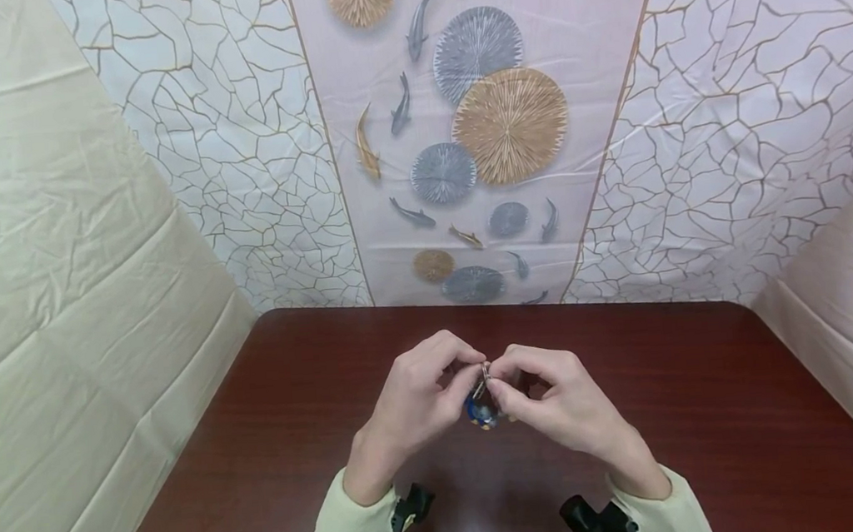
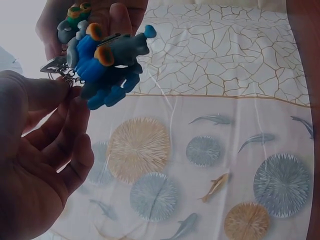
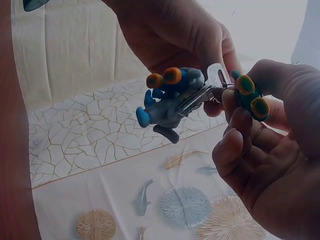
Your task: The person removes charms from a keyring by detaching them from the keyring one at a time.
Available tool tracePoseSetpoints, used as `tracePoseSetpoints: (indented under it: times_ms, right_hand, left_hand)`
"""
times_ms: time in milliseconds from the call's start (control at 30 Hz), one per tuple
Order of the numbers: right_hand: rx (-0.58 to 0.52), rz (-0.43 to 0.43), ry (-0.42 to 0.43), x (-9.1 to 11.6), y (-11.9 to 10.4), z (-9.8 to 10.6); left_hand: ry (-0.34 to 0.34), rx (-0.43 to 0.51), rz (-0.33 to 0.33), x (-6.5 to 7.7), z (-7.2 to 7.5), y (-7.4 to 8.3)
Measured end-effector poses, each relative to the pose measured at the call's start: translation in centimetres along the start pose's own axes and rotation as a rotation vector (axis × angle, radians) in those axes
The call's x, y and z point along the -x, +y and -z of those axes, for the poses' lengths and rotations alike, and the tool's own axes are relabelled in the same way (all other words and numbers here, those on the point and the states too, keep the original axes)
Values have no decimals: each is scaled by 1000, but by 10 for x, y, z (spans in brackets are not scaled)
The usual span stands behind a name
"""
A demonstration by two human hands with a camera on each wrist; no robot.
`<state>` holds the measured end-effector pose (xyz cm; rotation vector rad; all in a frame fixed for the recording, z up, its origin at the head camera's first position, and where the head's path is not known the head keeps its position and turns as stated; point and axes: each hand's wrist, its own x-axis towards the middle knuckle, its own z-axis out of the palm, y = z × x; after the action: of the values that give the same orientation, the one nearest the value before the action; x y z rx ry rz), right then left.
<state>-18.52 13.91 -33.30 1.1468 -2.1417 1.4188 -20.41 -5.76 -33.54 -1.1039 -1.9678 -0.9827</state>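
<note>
Both hands meet over the table, fingertips close together at a metal key ring [image 1: 486,370]. My left hand [image 1: 425,393] pinches the ring between thumb and forefinger. From the other side my right hand [image 1: 560,389] pinches it too. Below the fingers hangs a blue and grey figure charm [image 2: 102,62] with orange-rimmed round parts and a short chain [image 2: 74,77]. A silver key [image 3: 196,100] lies along that charm in the right wrist view. Beside the right fingers hangs a smaller green charm [image 3: 251,99] with orange rings. Fingertips partly hide the ring.
A dark red-brown table [image 1: 275,445] lies beneath the hands. Behind it hangs a patterned cloth [image 1: 467,213] with fish and round leaves. Pale cloth walls [image 1: 63,328] stand at the sides. Each cuff carries a black wrist camera [image 1: 593,520].
</note>
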Motion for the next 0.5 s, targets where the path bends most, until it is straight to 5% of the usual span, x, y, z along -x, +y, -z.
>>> tracePoseSetpoints:
  times_ms: [500]
  right_hand:
    - [19, 19, 7, 0, 0, -4]
  left_hand:
    - [6, 22, 64, 2, -3, 1]
